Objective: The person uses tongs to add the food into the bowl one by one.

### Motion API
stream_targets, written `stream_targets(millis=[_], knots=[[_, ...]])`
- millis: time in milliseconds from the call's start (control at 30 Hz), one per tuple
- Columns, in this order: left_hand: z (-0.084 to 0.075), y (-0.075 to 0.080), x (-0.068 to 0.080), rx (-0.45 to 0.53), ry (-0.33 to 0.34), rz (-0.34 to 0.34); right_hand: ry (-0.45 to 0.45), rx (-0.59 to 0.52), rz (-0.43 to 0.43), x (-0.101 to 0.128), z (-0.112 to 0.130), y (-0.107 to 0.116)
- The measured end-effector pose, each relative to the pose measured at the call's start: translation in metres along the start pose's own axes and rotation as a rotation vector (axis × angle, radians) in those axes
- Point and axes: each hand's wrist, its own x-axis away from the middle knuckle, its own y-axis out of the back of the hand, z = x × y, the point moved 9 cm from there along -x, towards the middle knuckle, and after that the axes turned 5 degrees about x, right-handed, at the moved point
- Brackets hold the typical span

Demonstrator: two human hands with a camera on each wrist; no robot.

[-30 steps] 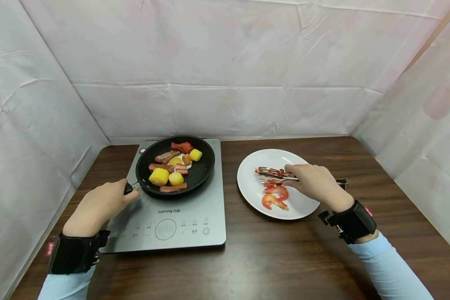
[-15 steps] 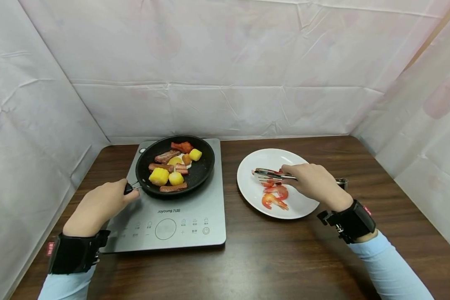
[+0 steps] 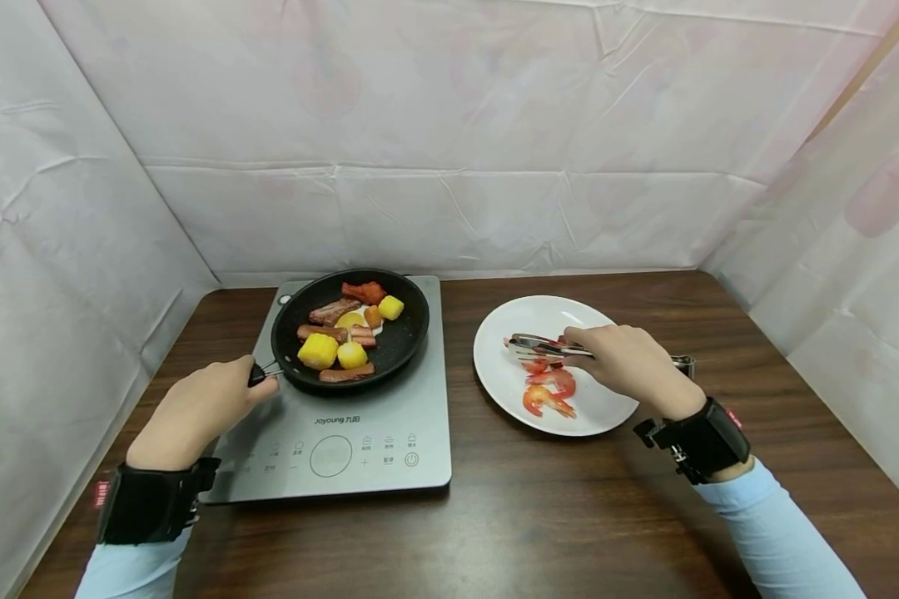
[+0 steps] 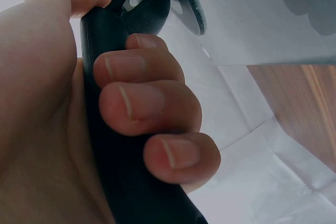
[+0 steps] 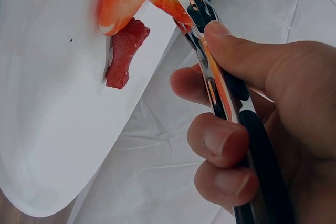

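Note:
My left hand [image 3: 198, 412] grips the black handle [image 4: 97, 40] of a frying pan [image 3: 400, 345], fingers curled round it and thumb along the top. In the pan lie corn pieces [image 3: 318, 352], sausages [image 3: 347, 373], a fried egg [image 3: 350, 321], meat and a drumstick [image 3: 363, 293]. Metal tongs [image 3: 543, 346] are held in my right hand [image 3: 629, 366], squeezed between thumb and fingers. Their tips are at an orange-red shrimp [image 5: 170, 1] over the white plate [image 3: 498, 374]. More shrimps [image 3: 547, 403] lie nearer the plate's front. In the right wrist view a dark red piece [image 5: 126, 53] lies beside the shrimps.
The pan is over a silver induction cooker [image 3: 419, 416] with touch controls along its front. Both cooker and plate rest on a dark wooden table [image 3: 539, 507]. White sheeting [image 3: 449, 125] stands behind and at both sides.
The tongs' tips have shifted slightly left and their arms look turned and drawn closer together since a second ago. The left hand and pan have hardly moved.

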Motion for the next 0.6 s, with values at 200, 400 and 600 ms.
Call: stream_targets(millis=[200, 400, 600], knots=[[-0.0015, 0.0014, 0.0011, 0.004, -0.002, -0.008, -0.004, -0.004, 0.007, 0.0003, -0.0002, -0.001], [-0.0008, 0.0018, 0.0007, -0.003, 0.001, -0.008, -0.004, 0.005, 0.008, 0.0001, -0.0002, -0.0007], [-0.0003, 0.0008, 0.0012, -0.007, -0.001, -0.011, -0.002, 0.011, 0.005, -0.0002, -0.0006, 0.0001]])
